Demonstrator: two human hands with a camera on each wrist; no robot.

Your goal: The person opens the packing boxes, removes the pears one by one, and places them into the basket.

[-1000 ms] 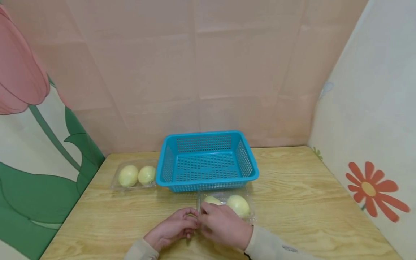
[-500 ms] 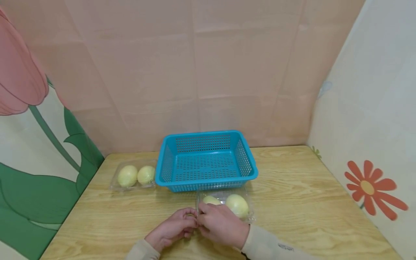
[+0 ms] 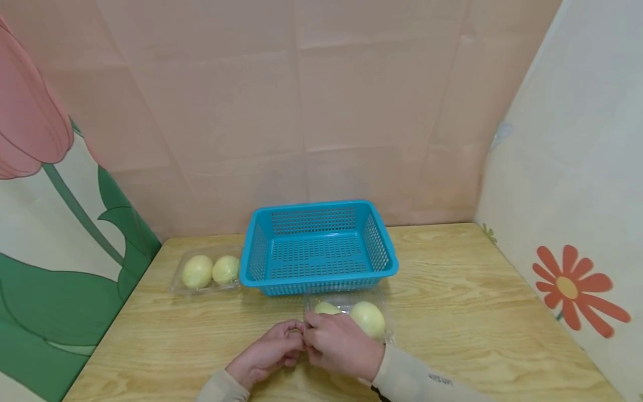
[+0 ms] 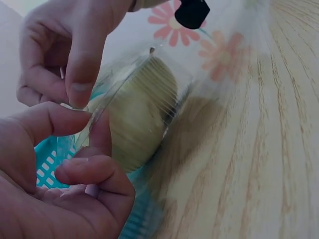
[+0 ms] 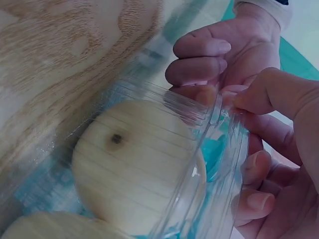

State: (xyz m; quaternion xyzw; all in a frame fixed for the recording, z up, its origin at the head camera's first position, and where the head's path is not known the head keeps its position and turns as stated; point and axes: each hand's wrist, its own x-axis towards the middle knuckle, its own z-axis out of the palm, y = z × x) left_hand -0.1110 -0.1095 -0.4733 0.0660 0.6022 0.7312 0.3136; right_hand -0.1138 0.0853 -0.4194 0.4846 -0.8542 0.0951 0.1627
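A clear plastic clamshell box (image 3: 348,300) lies just in front of the blue basket, with two round, pale yellow fruits inside, one fruit (image 3: 368,319) on the right and another fruit (image 3: 326,307) partly behind my right hand. At the box's near left corner, my left hand (image 3: 268,353) pinches the plastic rim between thumb and finger. My right hand (image 3: 345,346) pinches the same rim close beside it. In the right wrist view, a dark spot marks the nearer fruit (image 5: 137,164), and the lid and base edges (image 5: 227,149) stand slightly apart by the fingers.
The blue perforated basket (image 3: 318,277) stands at the back middle of the wooden table (image 3: 467,312). To its left, a second clear box (image 3: 211,250) holds two similar fruits (image 3: 197,272). Printed cloths hang behind and on both sides.
Both hands keep their place at the box's corner; the right hand shifts only very slightly. The basket and fruits stay where they were, while the head view drifts a little.
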